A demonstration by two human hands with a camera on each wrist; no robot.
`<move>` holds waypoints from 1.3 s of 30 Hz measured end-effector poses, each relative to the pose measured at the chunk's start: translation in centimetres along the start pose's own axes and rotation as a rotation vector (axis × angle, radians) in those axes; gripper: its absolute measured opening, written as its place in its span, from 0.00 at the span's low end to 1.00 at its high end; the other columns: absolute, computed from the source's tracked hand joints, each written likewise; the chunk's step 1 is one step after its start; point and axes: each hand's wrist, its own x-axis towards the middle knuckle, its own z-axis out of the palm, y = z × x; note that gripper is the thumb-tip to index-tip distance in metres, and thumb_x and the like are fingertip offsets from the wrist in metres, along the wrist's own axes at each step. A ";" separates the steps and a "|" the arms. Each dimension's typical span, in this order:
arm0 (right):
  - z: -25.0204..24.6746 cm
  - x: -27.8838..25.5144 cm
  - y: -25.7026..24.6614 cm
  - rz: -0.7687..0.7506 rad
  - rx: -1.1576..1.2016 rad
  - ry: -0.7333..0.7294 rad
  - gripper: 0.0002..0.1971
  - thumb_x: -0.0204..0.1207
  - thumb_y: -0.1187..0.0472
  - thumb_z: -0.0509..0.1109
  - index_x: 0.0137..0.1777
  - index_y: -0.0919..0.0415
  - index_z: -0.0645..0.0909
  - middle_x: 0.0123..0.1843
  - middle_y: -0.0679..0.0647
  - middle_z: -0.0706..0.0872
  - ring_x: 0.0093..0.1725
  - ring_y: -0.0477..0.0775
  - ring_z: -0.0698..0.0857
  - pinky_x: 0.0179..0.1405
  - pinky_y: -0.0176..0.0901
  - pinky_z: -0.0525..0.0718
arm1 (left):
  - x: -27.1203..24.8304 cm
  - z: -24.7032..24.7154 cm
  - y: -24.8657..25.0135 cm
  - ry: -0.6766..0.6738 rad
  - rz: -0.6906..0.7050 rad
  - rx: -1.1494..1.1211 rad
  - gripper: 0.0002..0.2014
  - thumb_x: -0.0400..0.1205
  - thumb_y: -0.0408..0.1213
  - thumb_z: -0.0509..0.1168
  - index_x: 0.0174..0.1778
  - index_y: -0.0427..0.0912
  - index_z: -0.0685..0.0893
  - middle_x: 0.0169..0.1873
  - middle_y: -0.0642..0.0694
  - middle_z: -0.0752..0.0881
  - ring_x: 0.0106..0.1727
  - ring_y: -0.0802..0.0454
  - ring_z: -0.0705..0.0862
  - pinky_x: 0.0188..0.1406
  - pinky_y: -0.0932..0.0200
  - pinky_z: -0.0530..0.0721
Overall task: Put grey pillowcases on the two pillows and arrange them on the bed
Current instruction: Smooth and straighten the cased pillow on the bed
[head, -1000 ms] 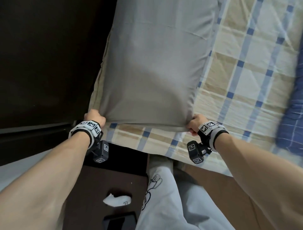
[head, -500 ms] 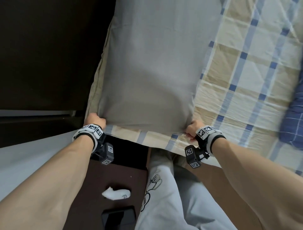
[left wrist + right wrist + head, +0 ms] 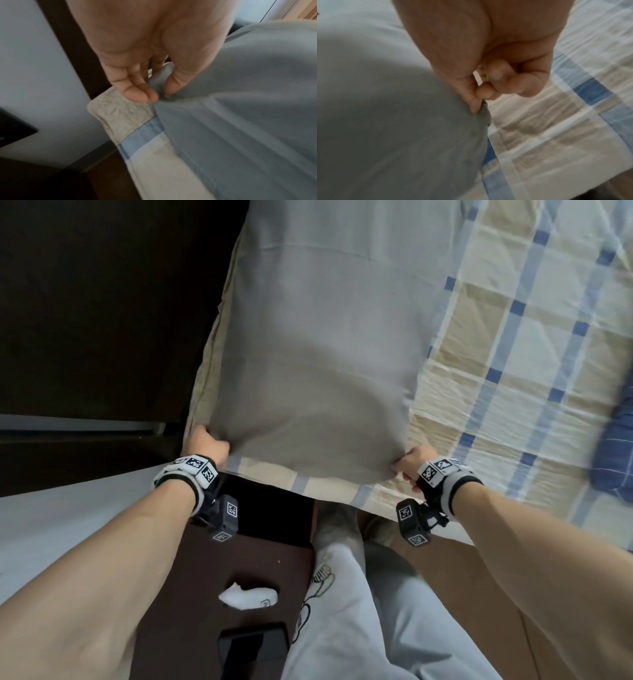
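A pillow in a grey pillowcase lies lengthwise along the left side of the checked bed. My left hand pinches the pillowcase's near left corner between thumb and fingers. My right hand pinches the near right corner with curled fingers. Both corners are lifted slightly off the sheet near the bed's front edge. A second pillow is not in view.
A dark headboard or wall runs left of the bed. A blue checked blanket lies at the right. Below, a dark nightstand bears a crumpled white tissue and a black phone. My leg in light trousers stands against the bed.
Both hands keep their grip on the corners. The near end of the pillow has lifted and bulged a little, and the left hand has shifted slightly outward.
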 end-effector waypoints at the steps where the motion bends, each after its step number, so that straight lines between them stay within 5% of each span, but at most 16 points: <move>1: -0.6 -0.3 -0.2 0.014 0.056 -0.003 0.05 0.72 0.66 0.71 0.37 0.66 0.80 0.28 0.59 0.81 0.24 0.55 0.76 0.26 0.43 0.79 | 0.3 -0.3 0.5 0.023 0.039 -0.026 0.21 0.75 0.31 0.64 0.66 0.40 0.79 0.62 0.35 0.84 0.63 0.33 0.82 0.60 0.50 0.79; 4: -1.4 0.0 -0.8 0.029 0.289 -0.063 0.07 0.73 0.73 0.63 0.36 0.64 0.76 0.22 0.57 0.78 0.17 0.51 0.70 0.20 0.37 0.76 | 1.1 -0.7 2.1 0.058 0.124 -0.008 0.25 0.74 0.28 0.62 0.69 0.42 0.78 0.63 0.36 0.84 0.64 0.33 0.82 0.60 0.48 0.80; 8: -0.7 0.1 -2.1 0.032 0.522 -0.186 0.05 0.76 0.74 0.58 0.48 0.70 0.75 0.31 0.64 0.88 0.14 0.49 0.74 0.17 0.42 0.82 | 2.0 0.1 4.2 -0.241 0.065 -0.327 0.20 0.76 0.16 0.59 0.62 0.36 0.76 0.36 0.33 0.80 0.34 0.37 0.82 0.22 0.55 0.87; 10: 0.1 0.1 -2.7 0.027 0.602 -0.266 0.07 0.78 0.74 0.58 0.50 0.74 0.76 0.38 0.67 0.88 0.17 0.53 0.81 0.23 0.49 0.88 | 2.1 0.7 4.4 -0.292 0.031 -0.446 0.18 0.75 0.12 0.57 0.57 0.34 0.75 0.27 0.37 0.75 0.22 0.46 0.80 0.14 0.62 0.83; 13: 0.6 -0.3 -3.7 -0.011 0.686 -0.338 0.06 0.78 0.74 0.61 0.48 0.73 0.80 0.40 0.65 0.88 0.33 0.63 0.89 0.45 0.59 0.89 | 1.9 1.1 4.7 -0.351 0.006 -0.607 0.12 0.76 0.12 0.60 0.41 0.34 0.75 0.17 0.41 0.80 0.14 0.58 0.81 0.17 0.64 0.84; 15: 0.2 -0.6 -4.5 -0.037 0.738 -0.326 0.09 0.76 0.77 0.61 0.51 0.74 0.80 0.41 0.65 0.88 0.37 0.65 0.90 0.47 0.58 0.89 | 1.6 0.6 5.2 -0.387 -0.012 -0.702 0.14 0.76 0.12 0.63 0.35 0.35 0.73 0.16 0.40 0.79 0.18 0.52 0.81 0.20 0.59 0.87; 19: -1.5 -0.7 -6.0 -0.071 0.839 -0.222 0.26 0.70 0.85 0.58 0.69 0.73 0.73 0.53 0.69 0.83 0.42 0.66 0.87 0.33 0.55 0.91 | 2.0 -1.6 6.9 -0.316 0.097 -0.707 0.13 0.74 0.15 0.69 0.40 0.37 0.77 0.32 0.40 0.85 0.33 0.47 0.85 0.23 0.57 0.89; 21: -2.6 -0.6 -7.1 -0.131 0.894 -0.180 0.31 0.69 0.87 0.56 0.72 0.70 0.71 0.59 0.68 0.82 0.44 0.65 0.87 0.32 0.51 0.90 | 2.9 -2.8 8.2 -0.186 0.169 -0.662 0.19 0.66 0.26 0.79 0.50 0.33 0.83 0.47 0.37 0.89 0.50 0.41 0.88 0.43 0.48 0.91; 23: -3.7 -0.4 -7.8 -0.205 0.964 -0.157 0.31 0.68 0.89 0.55 0.70 0.69 0.72 0.61 0.67 0.81 0.48 0.66 0.86 0.33 0.50 0.90 | 4.0 -3.5 8.9 -0.065 0.223 -0.556 0.31 0.57 0.41 0.82 0.55 0.33 0.87 0.53 0.39 0.90 0.56 0.46 0.88 0.58 0.45 0.87; 25: -4.2 0.1 -7.3 -0.222 0.976 -0.129 0.27 0.68 0.90 0.56 0.63 0.70 0.76 0.59 0.66 0.82 0.51 0.67 0.85 0.34 0.51 0.91 | 3.8 -3.7 9.0 -0.010 0.245 -0.390 0.26 0.61 0.41 0.80 0.54 0.36 0.88 0.50 0.43 0.90 0.54 0.50 0.87 0.53 0.53 0.86; 27: -3.6 1.2 -5.6 -0.118 0.869 -0.075 0.22 0.68 0.88 0.59 0.60 0.74 0.78 0.57 0.66 0.85 0.49 0.68 0.87 0.36 0.52 0.91 | 3.6 -2.8 7.7 0.002 0.263 -0.181 0.16 0.70 0.35 0.76 0.51 0.34 0.87 0.45 0.38 0.89 0.49 0.43 0.87 0.44 0.54 0.81; 30: -1.4 3.1 -2.8 0.007 0.554 -0.078 0.14 0.73 0.80 0.65 0.59 0.75 0.79 0.43 0.66 0.88 0.37 0.66 0.89 0.37 0.53 0.90 | 4.3 -0.3 5.3 0.045 0.195 0.023 0.11 0.76 0.30 0.67 0.51 0.27 0.86 0.49 0.25 0.86 0.51 0.29 0.86 0.43 0.48 0.80; 34: 0.6 3.5 -2.1 0.055 0.446 -0.140 0.03 0.78 0.73 0.65 0.48 0.70 0.80 0.35 0.65 0.87 0.28 0.62 0.87 0.25 0.46 0.87 | 4.5 1.6 3.3 0.080 0.057 0.048 0.12 0.77 0.27 0.62 0.53 0.28 0.86 0.51 0.26 0.85 0.53 0.29 0.84 0.43 0.50 0.76; 39: 0.1 3.2 -0.3 0.102 0.358 -0.126 0.07 0.79 0.63 0.68 0.46 0.69 0.79 0.29 0.62 0.89 0.24 0.60 0.88 0.22 0.44 0.85 | 4.7 0.8 2.4 0.087 -0.001 0.048 0.12 0.77 0.28 0.65 0.54 0.31 0.87 0.55 0.28 0.85 0.58 0.30 0.83 0.51 0.48 0.80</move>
